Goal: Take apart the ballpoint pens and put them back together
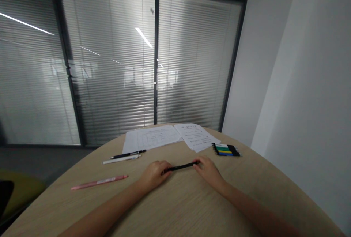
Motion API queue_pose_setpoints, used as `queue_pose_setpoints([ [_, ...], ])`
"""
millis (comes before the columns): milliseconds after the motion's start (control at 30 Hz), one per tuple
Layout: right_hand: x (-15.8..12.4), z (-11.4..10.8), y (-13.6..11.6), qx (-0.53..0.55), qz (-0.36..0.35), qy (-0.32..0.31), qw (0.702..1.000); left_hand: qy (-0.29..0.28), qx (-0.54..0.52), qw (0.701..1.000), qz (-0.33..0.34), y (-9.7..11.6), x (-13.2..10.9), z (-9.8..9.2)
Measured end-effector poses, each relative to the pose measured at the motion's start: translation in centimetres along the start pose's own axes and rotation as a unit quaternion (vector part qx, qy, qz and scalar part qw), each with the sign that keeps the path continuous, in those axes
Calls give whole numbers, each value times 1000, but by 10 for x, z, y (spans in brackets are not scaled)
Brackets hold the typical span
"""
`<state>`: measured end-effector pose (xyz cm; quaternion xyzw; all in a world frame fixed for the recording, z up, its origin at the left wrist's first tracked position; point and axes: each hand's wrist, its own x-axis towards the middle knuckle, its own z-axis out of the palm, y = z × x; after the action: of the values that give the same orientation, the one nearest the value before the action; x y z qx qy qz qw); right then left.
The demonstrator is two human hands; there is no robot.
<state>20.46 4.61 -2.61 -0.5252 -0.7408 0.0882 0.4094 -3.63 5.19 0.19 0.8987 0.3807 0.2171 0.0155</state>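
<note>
holding a thin black pen (181, 166) over the counter (189, 207), the left hand (153, 175) grips one end and the right hand (208, 173) grips the other. loose papers (175, 136) lie past the pen, and colored pens (226, 149) lie past it to the right.

Illumination is dim and diffuse. Linear lamp reflections (144, 37) streak the glass partition (109, 83). Soft shadows lie beneath the left hand (153, 175) and right hand (208, 173); wide-angle distortion bows the table (274, 196) edge.
</note>
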Motion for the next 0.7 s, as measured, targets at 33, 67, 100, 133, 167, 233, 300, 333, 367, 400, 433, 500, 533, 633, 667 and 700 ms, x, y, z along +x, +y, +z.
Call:
queue_pose_setpoints([
  [33, -1, -1, -1, -36, -20, 3, 999, 6, 1, 1000, 3, -1, 0, 1],
  [67, -2, -2, -3, -65, -39, 5, 997, 13, 3, 1000, 7, -2, 0, 1],
  [100, -3, -3, -6, -91, -57, 7, 994, 23, 7, 1000, 14, -3, -1, 2],
  [133, -4, -4, -9, -115, -76, 9, 990, 34, 13, 999, 24, -3, -1, 3],
  [167, -6, -5, -13, -138, -99, 12, 985, 47, 20, 998, 36, -3, -1, 4],
  [233, -9, -6, -22, -176, -153, 14, 972, 74, 33, 995, 64, -2, -2, 5],
  [300, -12, -5, -29, -204, -216, 14, 955, 96, 37, 990, 94, 3, -3, 7],
  [333, -13, -4, -31, -212, -248, 13, 945, 107, 37, 988, 108, 6, -4, 8],
  [367, -15, -3, -33, -218, -280, 11, 935, 116, 36, 985, 119, 10, -4, 9],
  [400, -16, -2, -35, -223, -309, 9, 925, 125, 35, 983, 128, 15, -5, 10],
  [433, -17, -1, -35, -225, -334, 6, 915, 129, 32, 982, 133, 19, -6, 11],
  [500, -19, -1, -36, -226, -366, -6, 903, 127, 19, 983, 134, 27, -8, 11],
  [533, -18, -2, -36, -223, -372, -14, 901, 123, 8, 985, 125, 31, -9, 11],
  [633, -12, -14, -37, -190, -347, -33, 918, 130, -56, 987, 77, 36, -11, 8],
  [667, -8, -19, -38, -163, -321, -33, 932, 139, -84, 985, 61, 36, -11, 7],
  [700, -4, -26, -39, -121, -285, -25, 950, 147, -109, 982, 44, 35, -11, 6],
])
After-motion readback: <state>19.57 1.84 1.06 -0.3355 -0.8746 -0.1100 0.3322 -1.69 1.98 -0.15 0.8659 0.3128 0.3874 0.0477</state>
